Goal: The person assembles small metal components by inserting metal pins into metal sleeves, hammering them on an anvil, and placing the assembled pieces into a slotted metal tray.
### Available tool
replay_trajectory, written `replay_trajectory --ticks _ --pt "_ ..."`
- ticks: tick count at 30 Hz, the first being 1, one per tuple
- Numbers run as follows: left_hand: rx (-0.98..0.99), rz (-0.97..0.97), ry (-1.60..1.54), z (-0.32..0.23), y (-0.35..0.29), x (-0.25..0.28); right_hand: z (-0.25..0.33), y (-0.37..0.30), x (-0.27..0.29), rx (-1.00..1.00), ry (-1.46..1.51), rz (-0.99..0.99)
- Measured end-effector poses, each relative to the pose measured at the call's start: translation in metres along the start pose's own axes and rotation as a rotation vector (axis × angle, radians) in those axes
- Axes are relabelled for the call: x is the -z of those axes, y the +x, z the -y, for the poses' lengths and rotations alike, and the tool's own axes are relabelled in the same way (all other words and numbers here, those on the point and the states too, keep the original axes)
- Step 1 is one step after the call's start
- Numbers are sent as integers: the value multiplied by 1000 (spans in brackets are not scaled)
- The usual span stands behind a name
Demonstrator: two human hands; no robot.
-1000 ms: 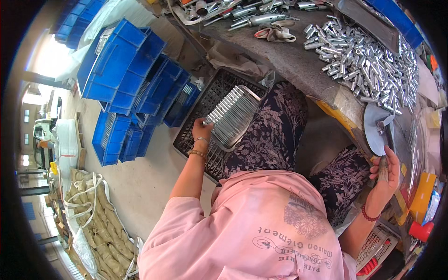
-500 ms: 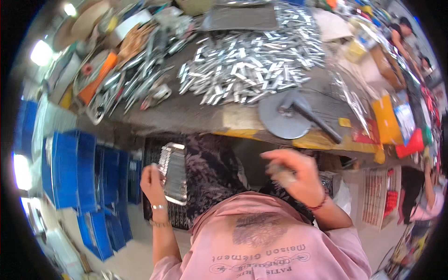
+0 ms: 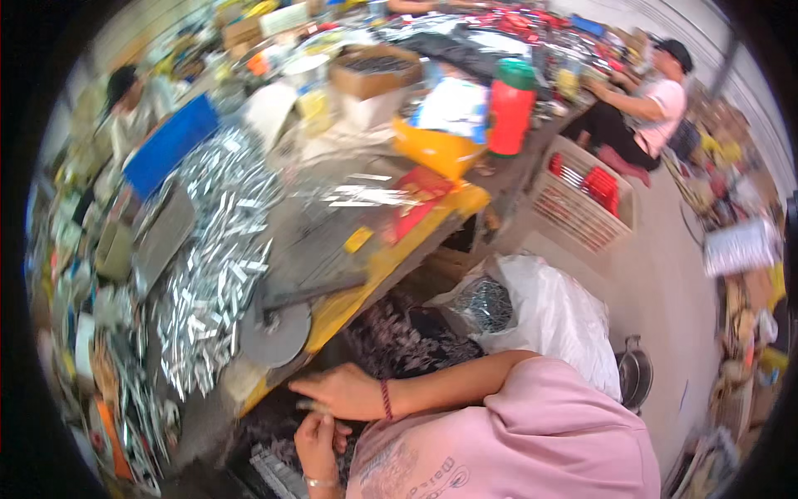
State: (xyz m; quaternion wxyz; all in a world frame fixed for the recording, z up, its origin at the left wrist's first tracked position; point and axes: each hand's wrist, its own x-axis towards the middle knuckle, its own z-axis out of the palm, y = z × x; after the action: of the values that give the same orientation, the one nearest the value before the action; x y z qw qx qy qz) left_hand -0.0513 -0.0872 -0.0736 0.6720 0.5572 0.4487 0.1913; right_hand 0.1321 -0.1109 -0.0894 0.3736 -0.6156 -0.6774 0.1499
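My right hand (image 3: 347,392) is over my lap beside the bench edge, its fingers closed around a small, blurred brownish thing (image 3: 314,407) that I cannot name. Just below it, my left hand (image 3: 317,451) has curled fingers close to that same thing; what they hold, if anything, cannot be made out. A metal tray (image 3: 278,472) of thin silvery pieces shows partly beside my left hand. On the bench near my hands lies a grey round disc (image 3: 281,339) with a dark bar (image 3: 316,289) across it. Beyond it spreads a heap of shiny metal strips (image 3: 212,274).
The bench has a yellow edge (image 3: 328,324). A white sack (image 3: 557,312) with a mass of metal pieces stands at my right. Farther off are a beige crate (image 3: 573,204) with red items, a pot (image 3: 634,374), and a seated co-worker (image 3: 644,108).
The view has swung to the right, bringing in the sack, crate and co-worker. My hands, apart before with the left one by the tray, are now close together.
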Motion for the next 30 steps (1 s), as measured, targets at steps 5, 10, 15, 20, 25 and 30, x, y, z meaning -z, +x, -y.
replay_trajectory --ticks 5,10,15,20,25,30 --pt "61 44 50 -17 -9 -6 -10 -9 -13 149 -105 -33" --pt "155 4 -57 1 -6 0 -10 -16 -26 170 -82 -56" --pt "124 24 58 4 -8 -4 -16 -17 -23 239 -49 5" --pt "-32 -8 114 7 -5 -10 -12 -14 -40 74 315 -124" --pt "-119 0 175 13 -6 -12 -20 -12 -49 -74 327 82" --pt "61 -1 76 26 -4 0 -33 -19 -64 -24 261 55"
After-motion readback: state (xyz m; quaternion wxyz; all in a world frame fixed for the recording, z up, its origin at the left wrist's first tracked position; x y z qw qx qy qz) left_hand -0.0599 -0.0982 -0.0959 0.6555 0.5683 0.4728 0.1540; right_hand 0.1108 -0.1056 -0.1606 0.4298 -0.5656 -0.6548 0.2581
